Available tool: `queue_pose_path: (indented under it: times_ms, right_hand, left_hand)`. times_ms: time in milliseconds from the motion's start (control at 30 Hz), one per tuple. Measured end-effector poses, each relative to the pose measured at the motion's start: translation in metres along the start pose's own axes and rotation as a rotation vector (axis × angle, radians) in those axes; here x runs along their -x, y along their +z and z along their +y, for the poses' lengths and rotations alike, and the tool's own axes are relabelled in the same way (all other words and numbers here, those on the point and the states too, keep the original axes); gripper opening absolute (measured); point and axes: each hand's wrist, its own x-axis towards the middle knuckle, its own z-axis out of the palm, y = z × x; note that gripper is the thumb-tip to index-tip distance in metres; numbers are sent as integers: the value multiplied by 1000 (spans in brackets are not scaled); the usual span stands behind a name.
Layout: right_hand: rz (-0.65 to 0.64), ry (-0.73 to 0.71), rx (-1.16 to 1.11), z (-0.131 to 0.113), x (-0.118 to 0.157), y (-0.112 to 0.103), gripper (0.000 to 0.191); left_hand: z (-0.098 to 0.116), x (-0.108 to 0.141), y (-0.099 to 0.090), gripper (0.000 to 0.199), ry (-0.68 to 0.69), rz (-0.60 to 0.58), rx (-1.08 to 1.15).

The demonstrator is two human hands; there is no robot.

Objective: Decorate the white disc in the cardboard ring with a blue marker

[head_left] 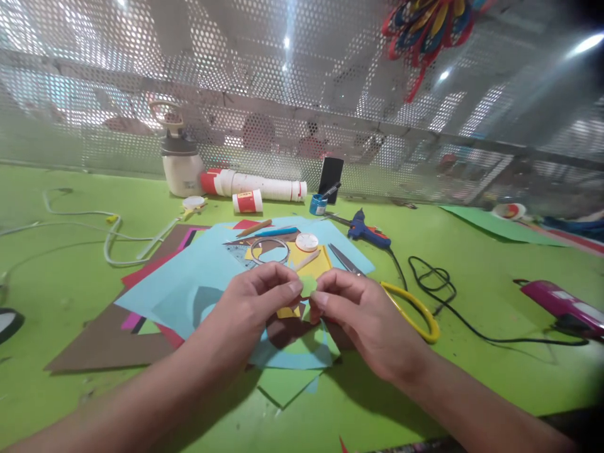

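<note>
A small piece of light green paper [309,286] is held up between my two hands. My left hand [259,299] pinches its left edge between thumb and fingers. On the other side, my right hand [356,308] grips the right edge the same way. Beneath the hands lie cut sheets of light blue paper [170,289], with brown and yellow scraps among them. Just beyond the fingers are a metal ring [270,244], a round white lid [306,241] and a pencil-like stick [307,260]. Yellow-handled scissors [410,311] rest beside my right hand.
A blue glue gun [368,231] with a black cord lies right of the papers. Farther back are a paper cup [248,202], a blue jar [318,204], a phone [331,176] and a spray bottle [182,163]. A white cable [113,236] crosses the left side.
</note>
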Motion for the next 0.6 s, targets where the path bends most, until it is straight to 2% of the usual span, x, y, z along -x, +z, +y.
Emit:
queue_pose_path:
  times_ms: [133, 400, 500, 600]
  right_hand:
    - [14, 24, -19, -2, 0, 1, 17]
    - [-12, 3, 31, -3, -2, 0, 14]
    - [6, 3, 10, -2, -3, -1, 15]
    - [27, -8, 19, -2, -4, -2, 19]
  left_hand:
    - [1, 1, 2, 17, -15, -18, 83]
    - [-7, -8, -8, 19, 20, -19, -43]
    - [-7, -8, -9, 20, 6, 7, -49]
    - [-6, -6, -7, 21, 1, -23, -74]
